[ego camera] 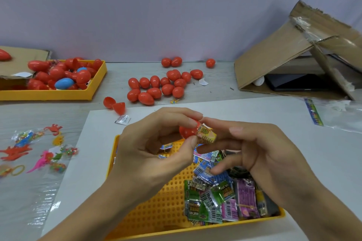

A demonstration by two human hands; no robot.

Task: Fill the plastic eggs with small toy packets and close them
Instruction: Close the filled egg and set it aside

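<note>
**Packet at the mouth of the egg half**

I see my left hand (pixel 156 143) pinching a red egg half (pixel 187 131) at centre. My right hand (pixel 254 143) pinches a yellow packet (pixel 207 135) against its opening, at three o'clock of it. The yellow tray (pixel 156 201) of packets (pixel 225 195) lies at six o'clock.

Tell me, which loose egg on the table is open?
The open egg, lying alone between the yellow tray and the closed eggs. Its two halves gape apart; the others are shut.
</note>
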